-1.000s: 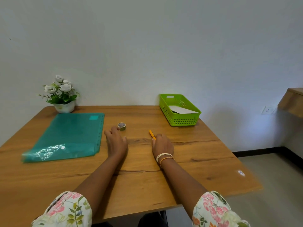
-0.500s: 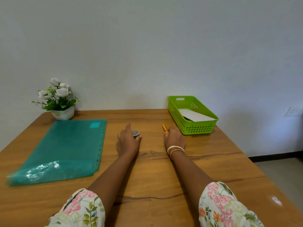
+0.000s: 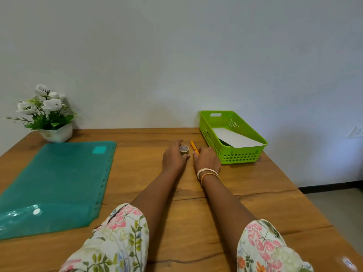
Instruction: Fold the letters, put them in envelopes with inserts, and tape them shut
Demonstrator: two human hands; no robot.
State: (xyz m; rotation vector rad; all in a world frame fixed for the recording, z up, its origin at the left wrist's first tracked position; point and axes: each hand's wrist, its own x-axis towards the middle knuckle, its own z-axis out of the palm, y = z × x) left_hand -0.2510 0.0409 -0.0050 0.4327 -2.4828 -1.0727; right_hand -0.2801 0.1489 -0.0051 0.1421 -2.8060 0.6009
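My left hand (image 3: pixel 172 158) curls around a small roll of tape (image 3: pixel 184 149) that stands on the wooden table (image 3: pixel 245 203), with fingers behind the roll and thumb in front. Just to its right, my right hand (image 3: pixel 207 160) lies on the table with thumb and forefinger closed over the near end of an orange pen (image 3: pixel 193 147). A green basket (image 3: pixel 241 155) at the back right holds a white envelope or sheet (image 3: pixel 233 139) over something dark. A teal plastic folder (image 3: pixel 57 185) lies flat on the left.
A white pot of artificial white flowers (image 3: pixel 56 134) stands at the back left corner against the wall. The table's right edge drops to the floor (image 3: pixel 337 209). A wall socket (image 3: pixel 356 132) sits low at the far right.
Both hands have reached forward. The left hand took hold of the tape roll and slid it right, close to the pen. The right hand closed on the pen's end. The view tilted down.
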